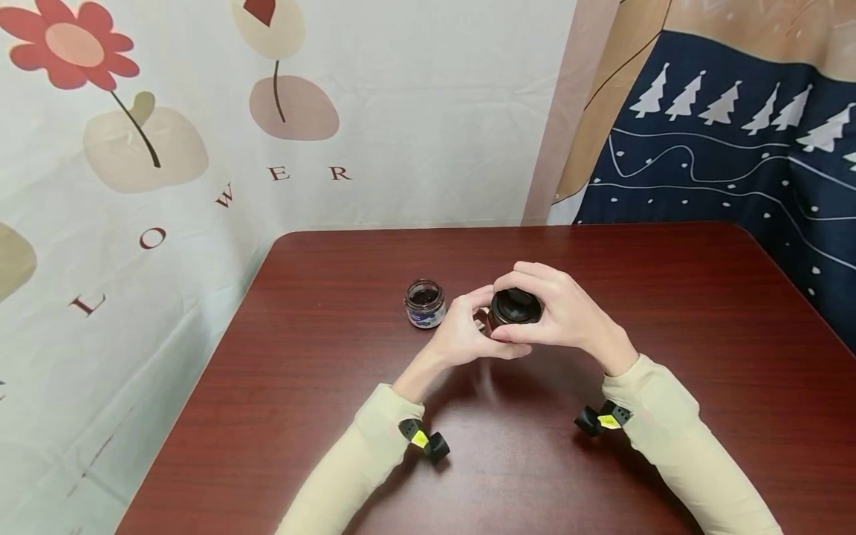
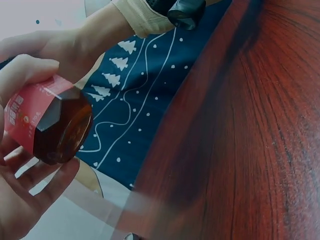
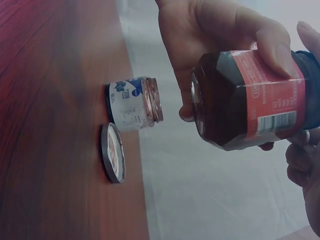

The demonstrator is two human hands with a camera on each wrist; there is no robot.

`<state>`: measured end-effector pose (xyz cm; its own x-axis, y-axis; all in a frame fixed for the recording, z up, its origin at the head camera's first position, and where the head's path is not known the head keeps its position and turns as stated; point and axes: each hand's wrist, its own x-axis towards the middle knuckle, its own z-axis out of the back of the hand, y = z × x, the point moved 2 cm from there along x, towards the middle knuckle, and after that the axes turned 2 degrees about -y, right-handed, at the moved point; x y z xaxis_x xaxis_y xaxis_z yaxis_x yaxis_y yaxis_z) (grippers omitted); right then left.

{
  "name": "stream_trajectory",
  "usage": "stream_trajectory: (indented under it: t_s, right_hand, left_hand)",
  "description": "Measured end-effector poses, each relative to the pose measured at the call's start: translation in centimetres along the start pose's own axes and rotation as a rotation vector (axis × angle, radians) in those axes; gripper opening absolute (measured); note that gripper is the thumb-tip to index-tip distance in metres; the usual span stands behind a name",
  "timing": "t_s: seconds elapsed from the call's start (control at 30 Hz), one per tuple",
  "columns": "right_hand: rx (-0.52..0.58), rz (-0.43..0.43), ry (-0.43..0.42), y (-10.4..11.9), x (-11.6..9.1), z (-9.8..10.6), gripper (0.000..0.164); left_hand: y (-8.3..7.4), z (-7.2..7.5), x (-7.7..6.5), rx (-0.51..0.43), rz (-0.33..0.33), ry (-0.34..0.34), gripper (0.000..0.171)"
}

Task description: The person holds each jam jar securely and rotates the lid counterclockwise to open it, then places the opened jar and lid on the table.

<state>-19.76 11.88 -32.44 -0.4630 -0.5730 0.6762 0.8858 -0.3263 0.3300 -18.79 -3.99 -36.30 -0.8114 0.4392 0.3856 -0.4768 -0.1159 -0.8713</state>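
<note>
Both hands hold a dark, faceted glass jar [image 3: 220, 107] with a red label, raised above the table. My left hand [image 1: 461, 332] grips its body, with the thumb pressed over the label in the right wrist view. The fingers of my right hand [image 1: 568, 312] curl round the jar's black lid [image 1: 516, 306], which sits on the jar's mouth. Behind and left of the hands stands a small uncovered jar [image 1: 425, 305] with a white and blue label and dark contents. In the right wrist view, a loose lid [image 3: 114, 152] lies beside that small jar.
The dark red wooden table [image 1: 321, 371] spreads beneath the arms. A pale printed cloth [image 1: 428, 134] hangs behind it, and a navy cloth with white trees [image 1: 722, 163] hangs at the right. Each sleeve carries a small black wrist camera [image 1: 428, 442].
</note>
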Motion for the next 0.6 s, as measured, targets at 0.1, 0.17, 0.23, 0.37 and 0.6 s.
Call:
stream_trajectory:
  t_s: [0.1,0.17,0.23,0.37,0.6]
  right_hand:
    - [-0.045,-0.016,0.011,-0.1,0.0,0.1,0.048]
    - [-0.077,-0.021,0.017,-0.2,-0.1,0.1,0.052]
    - [-0.105,-0.027,0.02,-0.3,-0.1,0.2,0.056]
    - [-0.152,-0.065,0.018,-0.4,-0.1,0.2,0.06]
    - [-0.205,-0.14,-0.008,-0.5,-0.2,0.2,0.063]
  left_hand:
    - [-1.2,0.3,-0.1,0.003,-0.014,-0.03,0.044]
    - [-2.0,0.4,-0.2,0.015,-0.038,-0.05,0.041]
    - [-2.3,0.5,-0.2,0.038,-0.068,-0.075,0.039]
    - [-1.3,0.5,-0.1,0.122,-0.107,-0.153,0.038]
    - [0.5,0.1,0.0,0.323,-0.109,-0.297,0.043]
